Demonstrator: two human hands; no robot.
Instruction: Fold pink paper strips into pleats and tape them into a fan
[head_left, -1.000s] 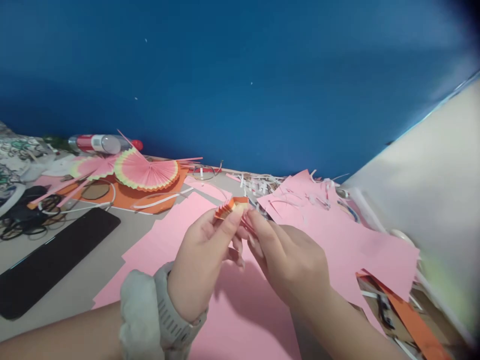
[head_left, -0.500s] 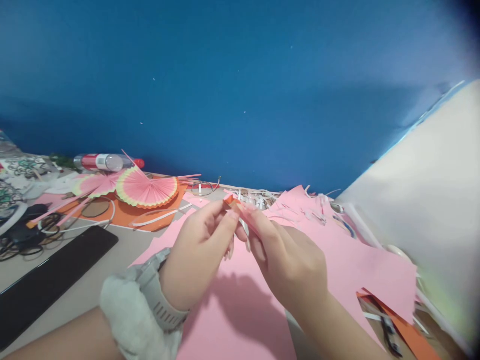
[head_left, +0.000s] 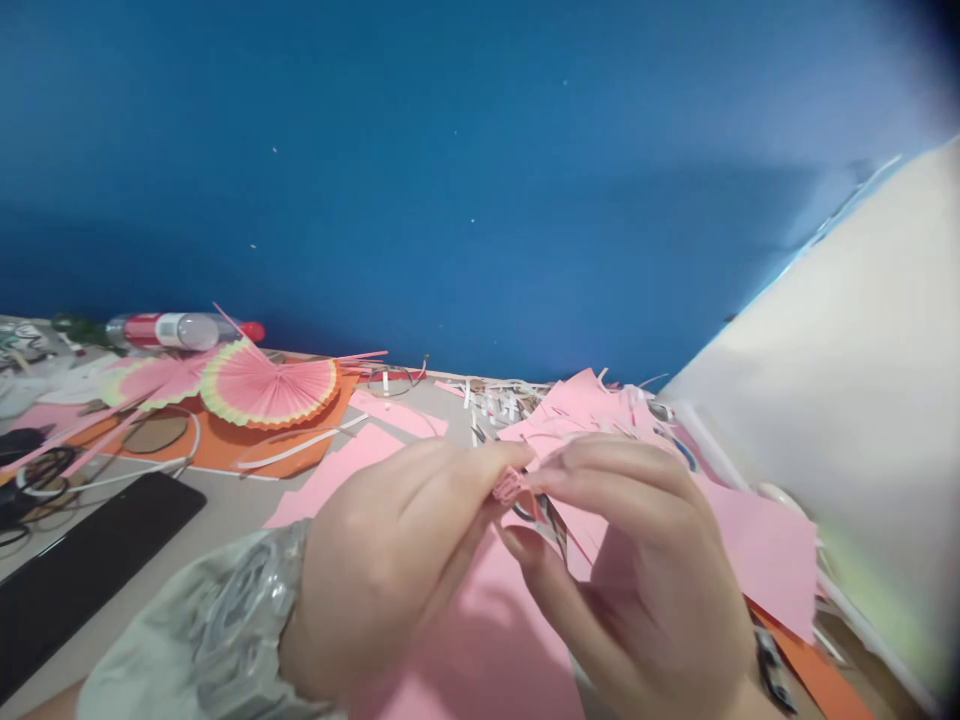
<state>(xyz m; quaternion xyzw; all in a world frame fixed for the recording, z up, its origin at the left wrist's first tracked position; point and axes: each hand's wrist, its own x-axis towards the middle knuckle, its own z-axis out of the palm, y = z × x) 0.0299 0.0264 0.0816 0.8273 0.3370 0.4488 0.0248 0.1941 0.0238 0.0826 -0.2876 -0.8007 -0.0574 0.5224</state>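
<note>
My left hand, wearing a watch and a pale grey-green cuff or band at the wrist, pinches a small pleated pink paper in front of me. The paper's tight zigzag folds show end-on between the fingers. From the other side my right hand has its index fingertip on the paper and its thumb just below, the paper between them. The rest of the paper is hidden by the fingers. Beneath both hands lies a large pink sheet.
Pink and yellow paper fans rest on an orange sheet at the left. A plastic bottle lies behind them. A black phone-like slab is at the front left. Paper scraps line the blue wall.
Both hands have turned and come lower and nearer. The folded paper now shows its pleated end instead of an orange face. My right fingers have spread more, and the view has shifted slightly right.
</note>
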